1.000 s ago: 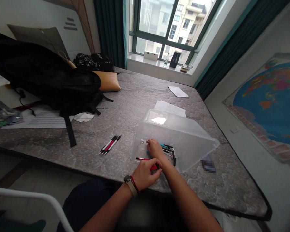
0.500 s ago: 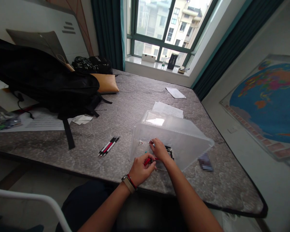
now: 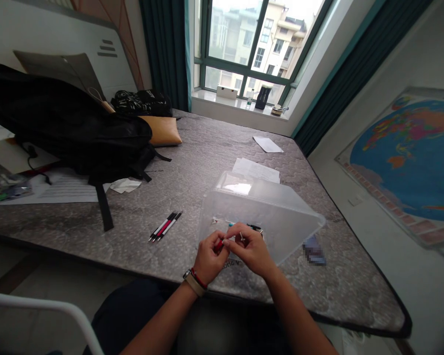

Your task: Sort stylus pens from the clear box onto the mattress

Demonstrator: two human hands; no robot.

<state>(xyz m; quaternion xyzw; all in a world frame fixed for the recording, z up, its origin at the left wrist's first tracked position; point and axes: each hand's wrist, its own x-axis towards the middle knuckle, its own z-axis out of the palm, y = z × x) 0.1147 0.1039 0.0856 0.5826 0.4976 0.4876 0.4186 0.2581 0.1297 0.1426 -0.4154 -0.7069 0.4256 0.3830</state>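
My left hand (image 3: 211,255) is closed around a short red piece (image 3: 218,245) that resembles a pen part; most of it is covered by the fingers. My right hand (image 3: 252,250) meets it at the fingertips, its thumb and forefinger pinched at the end of the red piece. What those right fingers hold is too small to make out. A small shiny bit shows by the right fingers. Both hands are at the open front of a clear plastic bin (image 3: 281,217) tipped on its side. Inside lie small black parts (image 3: 255,228) and a blue bit, partly hidden by my right hand.
Several pens (image 3: 166,227) lie side by side left of the bin. Sheets of paper (image 3: 257,170) are behind it, and a blurred dark item (image 3: 314,250) is at its right. A black backpack (image 3: 70,123) and a tan pouch (image 3: 165,130) occupy the table's left side.
My right hand has drawn back from inside the bin toward my left hand, and their fingertips now meet at the red piece. My left hand has turned slightly and risen.
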